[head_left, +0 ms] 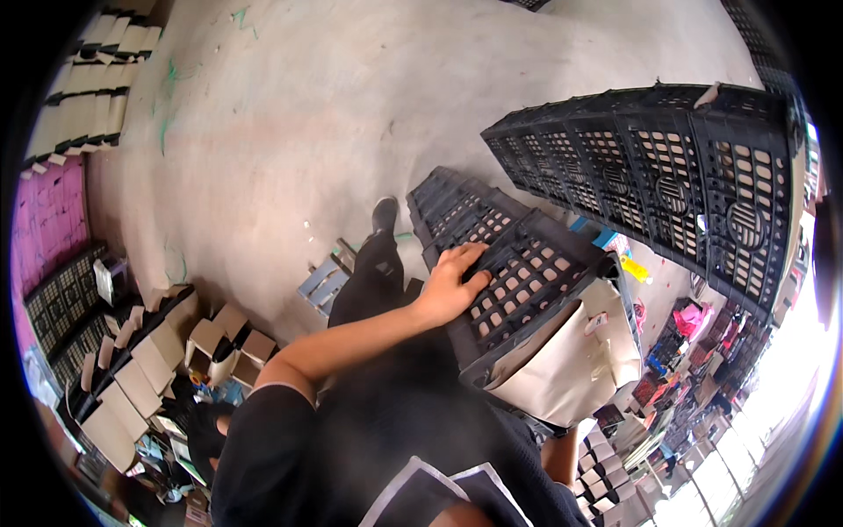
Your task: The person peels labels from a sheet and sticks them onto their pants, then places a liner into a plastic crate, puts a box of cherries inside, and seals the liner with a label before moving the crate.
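A stack of black plastic crates (518, 277) with grid sides stands tilted close against my body. My left hand (452, 285) grips the side of the top crate, its thumb and fingers at the lattice holes near the ridge between two crates. Tan cardboard (571, 356) lies in the open top of that crate, with a small pale label on it. On the far side of the crate, part of my right arm (560, 457) shows; its fingers are hidden behind the crate.
A taller stack of black crates (650, 167) leans at the right. More cardboard-filled crates line the left: a high pile (92, 97) and a lower row (132, 386). A grey-blue slatted piece (323, 285) lies on the concrete floor (290, 114) beside my foot. Colourful goods (685, 351) are spread beyond the right stack.
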Demonstrator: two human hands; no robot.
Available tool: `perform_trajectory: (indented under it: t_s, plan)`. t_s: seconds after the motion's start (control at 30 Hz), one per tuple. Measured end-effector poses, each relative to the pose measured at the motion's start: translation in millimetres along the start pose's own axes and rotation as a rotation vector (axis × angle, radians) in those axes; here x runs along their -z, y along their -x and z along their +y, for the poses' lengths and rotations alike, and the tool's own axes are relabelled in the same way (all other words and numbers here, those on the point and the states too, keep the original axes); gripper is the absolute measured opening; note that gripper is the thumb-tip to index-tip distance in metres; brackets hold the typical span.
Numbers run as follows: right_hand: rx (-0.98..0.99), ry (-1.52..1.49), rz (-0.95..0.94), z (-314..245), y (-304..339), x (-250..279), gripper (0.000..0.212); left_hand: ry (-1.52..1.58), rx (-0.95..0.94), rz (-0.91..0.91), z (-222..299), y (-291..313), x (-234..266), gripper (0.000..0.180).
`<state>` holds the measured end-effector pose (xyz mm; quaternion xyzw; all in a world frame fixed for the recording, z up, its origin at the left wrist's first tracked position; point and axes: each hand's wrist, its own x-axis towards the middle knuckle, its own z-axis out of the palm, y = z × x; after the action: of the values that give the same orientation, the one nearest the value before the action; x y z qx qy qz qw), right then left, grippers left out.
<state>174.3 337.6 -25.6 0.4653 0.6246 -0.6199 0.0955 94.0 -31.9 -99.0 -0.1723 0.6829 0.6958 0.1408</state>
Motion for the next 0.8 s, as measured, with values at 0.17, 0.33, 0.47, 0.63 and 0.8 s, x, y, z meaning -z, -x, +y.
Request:
perform_trajectory:
  t_s: [0.17,0.33,0.47,0.63,0.8]
  plan:
    - [0.027,0.022,0.004,-8,-3,-7,0.049,0.024,-0.023,0.039,-9,-1,-5,0.048]
    - [0.02,0.012,0.068,5,20,-13,0.048,-0.039,0.0,0.0,-3,-5,-6,0.051]
    - [-0.002,-0.009,0.095,24,32,-30,0.047,-0.021,0.001,-0.106,10,-30,20,0.05]
    - [-0.049,-0.084,0.117,58,50,-49,0.046,0.0,-0.059,-0.197,9,-56,53,0.047]
    - [-0.092,-0.176,0.131,97,65,-61,0.046,0.022,0.222,-0.415,48,-77,72,0.043]
